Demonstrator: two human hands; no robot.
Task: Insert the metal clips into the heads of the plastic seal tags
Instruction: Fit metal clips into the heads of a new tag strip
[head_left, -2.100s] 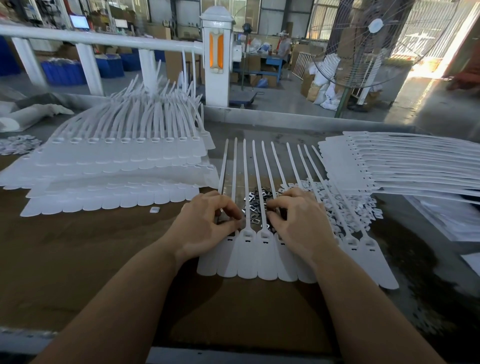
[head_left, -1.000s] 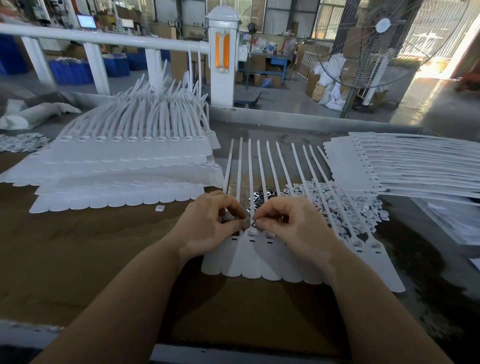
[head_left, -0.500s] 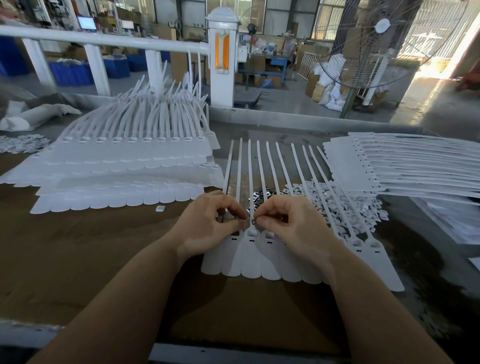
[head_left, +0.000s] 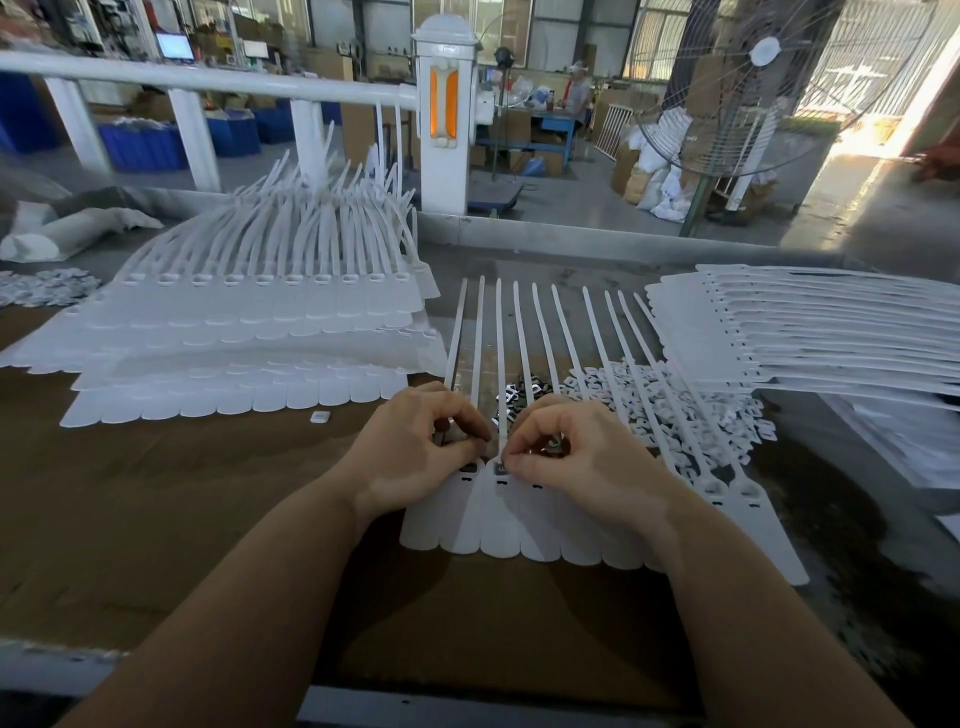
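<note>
A row of several joined white plastic seal tags (head_left: 498, 525) lies flat in front of me, straps pointing away. My right hand (head_left: 576, 462) pinches a small metal clip (head_left: 500, 468) at the head of the third tag from the left. My left hand (head_left: 415, 447) rests on the leftmost tags with fingers curled; it seems to hold small dark pieces, partly hidden. Loose metal clips (head_left: 514, 395) lie in a small pile just beyond my hands, under the straps.
A tall stack of white seal tags (head_left: 249, 322) lies to the left, another stack (head_left: 810, 332) to the right. White plastic caps (head_left: 670, 405) are heaped right of the clips. One stray cap (head_left: 320, 417) lies on the brown table. A white railing post (head_left: 444, 114) stands behind.
My right hand has shifted left along the row of tag heads, from the middle tags to the third tag. My left hand has stayed on the leftmost tags.
</note>
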